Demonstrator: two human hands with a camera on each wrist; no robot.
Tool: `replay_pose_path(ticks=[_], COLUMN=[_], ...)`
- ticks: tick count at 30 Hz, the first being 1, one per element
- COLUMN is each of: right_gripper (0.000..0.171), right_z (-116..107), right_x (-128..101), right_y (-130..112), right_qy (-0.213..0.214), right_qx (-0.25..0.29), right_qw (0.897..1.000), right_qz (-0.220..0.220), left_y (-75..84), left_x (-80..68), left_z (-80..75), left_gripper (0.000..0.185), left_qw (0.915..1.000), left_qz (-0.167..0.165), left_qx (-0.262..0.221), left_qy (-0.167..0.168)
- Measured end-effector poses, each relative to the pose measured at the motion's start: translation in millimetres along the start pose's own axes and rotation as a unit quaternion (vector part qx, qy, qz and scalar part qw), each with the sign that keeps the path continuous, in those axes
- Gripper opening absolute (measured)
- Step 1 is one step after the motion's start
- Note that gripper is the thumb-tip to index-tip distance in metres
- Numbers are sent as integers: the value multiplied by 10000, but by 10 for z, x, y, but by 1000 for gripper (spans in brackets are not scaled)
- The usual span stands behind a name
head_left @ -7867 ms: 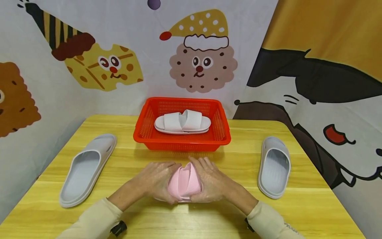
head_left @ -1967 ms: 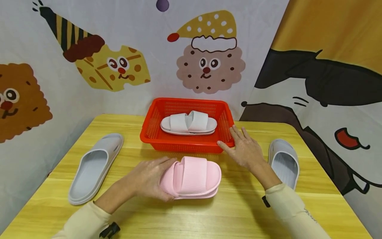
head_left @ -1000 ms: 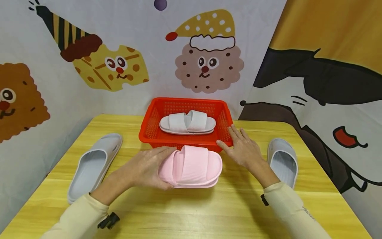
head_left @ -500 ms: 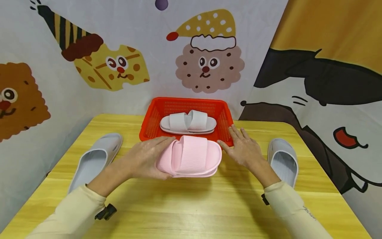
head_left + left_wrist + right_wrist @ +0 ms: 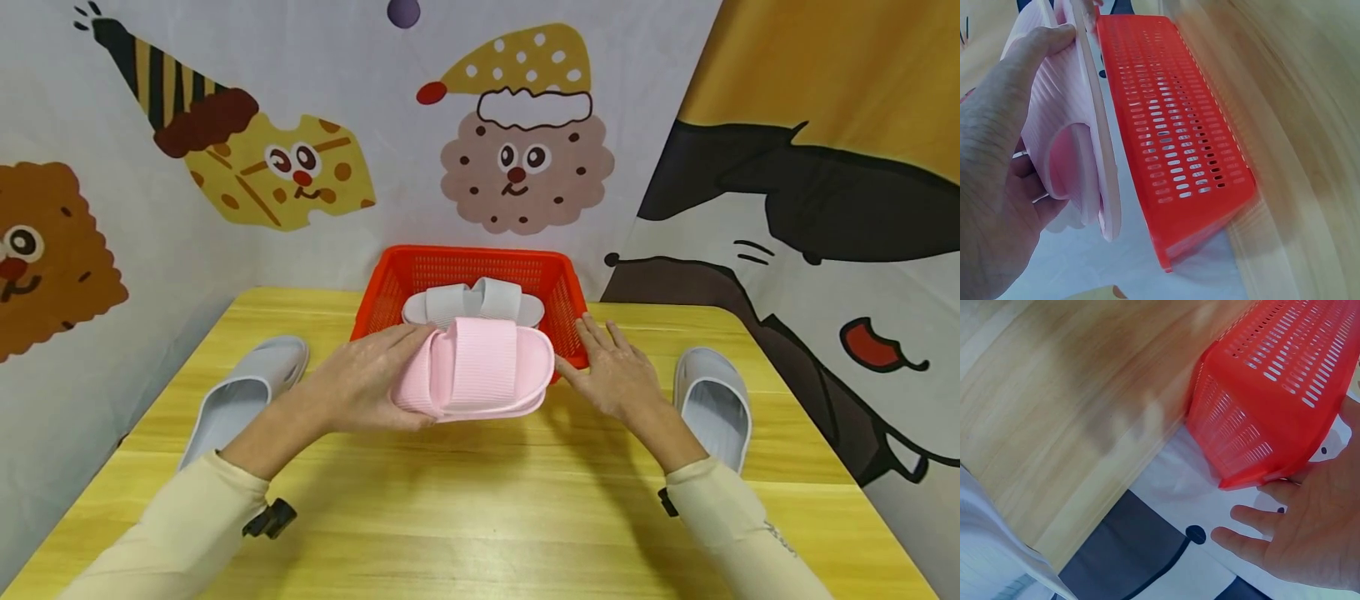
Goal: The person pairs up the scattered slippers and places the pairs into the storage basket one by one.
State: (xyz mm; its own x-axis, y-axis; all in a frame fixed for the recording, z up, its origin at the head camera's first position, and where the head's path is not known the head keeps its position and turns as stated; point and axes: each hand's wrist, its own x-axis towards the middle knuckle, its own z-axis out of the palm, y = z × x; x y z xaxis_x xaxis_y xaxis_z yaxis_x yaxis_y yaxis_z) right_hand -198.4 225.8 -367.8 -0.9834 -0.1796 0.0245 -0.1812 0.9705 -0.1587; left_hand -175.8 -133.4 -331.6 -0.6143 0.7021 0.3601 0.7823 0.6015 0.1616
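Observation:
My left hand (image 5: pixel 367 379) grips a pair of pink slide slippers (image 5: pixel 487 367), one nested on the other, by the left end. They are held up above the table, overlapping the front of the red plastic basket (image 5: pixel 472 262) in the head view. In the left wrist view the thumb lies over the ribbed pink strap (image 5: pixel 1063 94), beside the perforated basket wall (image 5: pixel 1166 119). My right hand (image 5: pixel 618 375), fingers spread and straight, is at the basket's right front corner; in the right wrist view the fingertips are at its rim. White slide slippers (image 5: pixel 498 298) lie inside the basket, partly hidden.
A grey closed-toe slipper (image 5: pixel 281 358) lies at the left of the wooden table (image 5: pixel 465 517), partly behind the left arm. Another grey slipper (image 5: pixel 705 367) lies at the right, beside the right forearm. A cartoon-printed cloth (image 5: pixel 300 50) hangs behind the table.
Both hands were on the pink slippers at first; the right hand then went to the basket's corner. The left hand has raised the slippers from the table and toward the basket.

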Motion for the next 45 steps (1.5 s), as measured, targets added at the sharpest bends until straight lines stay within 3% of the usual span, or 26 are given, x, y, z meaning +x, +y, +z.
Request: replay_pose_path(ticks=[14, 22, 35, 45], right_gripper=[99, 99, 98, 98], right_z=[15, 18, 26, 34], right_x=[-14, -17, -6, -22], right_y=[3, -1, -1, 0], right_qy=[-3, -106, -67, -251], right_qx=[182, 203, 323, 536], right_qw=[9998, 9997, 9994, 9982], right_qz=[84, 50, 62, 126], left_y=[-100, -175, -324, -430], left_x=[113, 184, 329, 473], left_z=[-7, -41, -20, 110], left_gripper=[106, 110, 105, 104], left_qw=[9995, 9973, 9963, 9945], left_qz=[-297, -644, -687, -719], left_qx=[-101, -325, -364, -64], left_qy=[-7, -124, 367, 754])
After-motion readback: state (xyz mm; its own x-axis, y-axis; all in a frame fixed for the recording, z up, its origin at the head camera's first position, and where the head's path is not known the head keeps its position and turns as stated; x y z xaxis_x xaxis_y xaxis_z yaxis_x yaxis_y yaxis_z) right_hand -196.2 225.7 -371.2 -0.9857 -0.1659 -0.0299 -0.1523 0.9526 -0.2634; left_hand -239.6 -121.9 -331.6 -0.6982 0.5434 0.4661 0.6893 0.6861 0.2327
